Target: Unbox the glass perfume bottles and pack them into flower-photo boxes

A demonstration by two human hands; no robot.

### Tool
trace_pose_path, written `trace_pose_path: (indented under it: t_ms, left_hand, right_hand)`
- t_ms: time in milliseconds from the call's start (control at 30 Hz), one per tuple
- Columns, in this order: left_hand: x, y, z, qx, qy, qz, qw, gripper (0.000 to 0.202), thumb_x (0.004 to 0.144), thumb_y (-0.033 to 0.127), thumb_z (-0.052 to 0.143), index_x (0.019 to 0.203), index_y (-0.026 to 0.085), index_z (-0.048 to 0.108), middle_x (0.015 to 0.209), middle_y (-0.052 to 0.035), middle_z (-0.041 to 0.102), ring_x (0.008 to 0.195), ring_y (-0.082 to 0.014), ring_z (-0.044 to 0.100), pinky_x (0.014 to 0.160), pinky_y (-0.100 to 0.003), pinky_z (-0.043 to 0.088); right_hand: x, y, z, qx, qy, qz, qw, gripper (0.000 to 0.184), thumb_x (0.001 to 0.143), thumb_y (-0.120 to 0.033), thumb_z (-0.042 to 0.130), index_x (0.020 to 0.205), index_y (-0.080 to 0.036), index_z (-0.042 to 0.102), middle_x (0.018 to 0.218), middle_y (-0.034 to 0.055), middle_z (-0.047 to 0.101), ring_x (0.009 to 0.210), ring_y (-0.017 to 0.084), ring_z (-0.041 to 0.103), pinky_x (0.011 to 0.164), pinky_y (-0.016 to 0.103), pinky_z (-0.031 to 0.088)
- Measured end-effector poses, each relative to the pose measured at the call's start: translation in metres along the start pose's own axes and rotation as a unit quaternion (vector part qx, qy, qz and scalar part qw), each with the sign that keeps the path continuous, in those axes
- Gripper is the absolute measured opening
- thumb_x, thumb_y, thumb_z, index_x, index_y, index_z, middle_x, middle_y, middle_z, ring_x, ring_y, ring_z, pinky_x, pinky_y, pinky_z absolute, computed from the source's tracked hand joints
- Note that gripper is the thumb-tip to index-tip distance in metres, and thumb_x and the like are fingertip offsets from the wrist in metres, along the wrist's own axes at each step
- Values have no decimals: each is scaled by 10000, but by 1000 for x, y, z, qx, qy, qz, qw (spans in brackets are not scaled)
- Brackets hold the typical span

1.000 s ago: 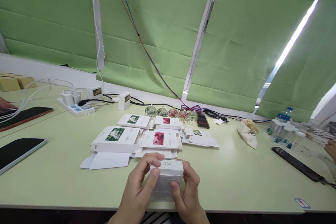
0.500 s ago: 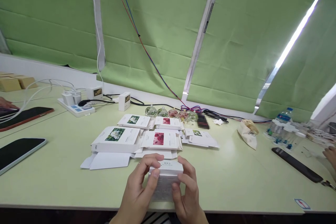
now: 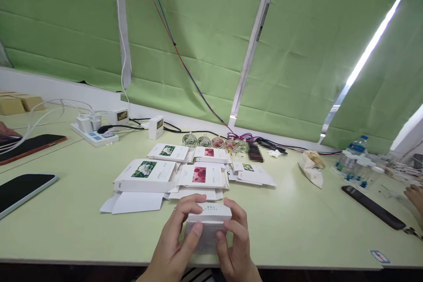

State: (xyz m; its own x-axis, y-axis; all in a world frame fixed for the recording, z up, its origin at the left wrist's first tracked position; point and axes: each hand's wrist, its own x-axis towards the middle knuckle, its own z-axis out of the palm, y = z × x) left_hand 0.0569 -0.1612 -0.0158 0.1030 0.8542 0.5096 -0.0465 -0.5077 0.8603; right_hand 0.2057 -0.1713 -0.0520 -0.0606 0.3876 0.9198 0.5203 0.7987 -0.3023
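A small white carton [image 3: 209,242] with printed lettering on its top end stands upright at the front edge of the table, between my hands. My left hand [image 3: 176,233] grips its left side, with the thumb on the near face and fingers by the top. On the right side, my right hand [image 3: 235,238] holds it with curled fingers and the thumb low on the near face. Just beyond lie flattened white cartons with flower pictures, among them a white-flower carton [image 3: 147,176] and a red-flower carton [image 3: 201,175].
Behind the cartons stand several round glass bottles [image 3: 217,142] by tangled cables. At left are a power strip [image 3: 99,137] and a phone [image 3: 23,191]. To the right are a cloth pouch [image 3: 310,169], a dark long case [image 3: 372,207], small vials [image 3: 360,167] and another person's hand [image 3: 414,196].
My left thumb has slid slightly down the carton's near face. The carton's top end shows a little more; both hands keep their grip.
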Motion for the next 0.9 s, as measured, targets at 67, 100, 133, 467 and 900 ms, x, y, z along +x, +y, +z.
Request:
trace_pose_path:
  t_ms: [67, 100, 133, 467, 900]
  left_hand:
    - [1, 4, -1, -18, -5, -22, 1000, 237, 865, 462, 489, 894, 237, 559, 1130, -53, 580, 1083, -224, 514, 889, -290, 405]
    - [1, 5, -1, -26, -6, -31, 999, 249, 873, 469, 474, 886, 237, 564, 1122, -46, 586, 1087, -219, 512, 882, -279, 406]
    - [2, 6, -3, -33, -6, -37, 999, 264, 879, 477, 460, 880, 237, 569, 1113, -40, 593, 1095, -216, 507, 876, -269, 407]
    - [6, 8, -6, 4, 16, 0, 1000, 312, 871, 493, 463, 833, 225, 620, 1028, -53, 647, 1042, -230, 543, 878, -296, 417]
    - [7, 9, -9, 23, 2, -4, 1000, 311, 875, 477, 453, 854, 222, 630, 1073, -60, 647, 1063, -237, 537, 904, -301, 405]
  right_hand:
    - [0, 0, 0, 6, -8, -1, 1000, 325, 898, -98, 351, 1193, -235, 339, 1318, 131, 351, 1229, 233, 419, 895, 431, 492]
    - [0, 1, 0, 9, -10, -3, 1000, 334, 898, -94, 349, 1199, -236, 333, 1323, 133, 347, 1231, 236, 417, 894, 438, 491]
    - [0, 1, 0, 11, -11, -7, 1000, 343, 897, -91, 349, 1207, -237, 327, 1327, 136, 345, 1230, 238, 419, 892, 443, 493]
    - [-2, 2, -1, 2, 3, -3, 1000, 301, 903, -115, 341, 1179, -234, 357, 1303, 149, 397, 1213, 254, 448, 877, 485, 499]
    - [-3, 1, -2, 8, -2, -7, 1000, 297, 907, -132, 353, 1186, -232, 359, 1317, 152, 384, 1217, 260, 439, 871, 481, 501]
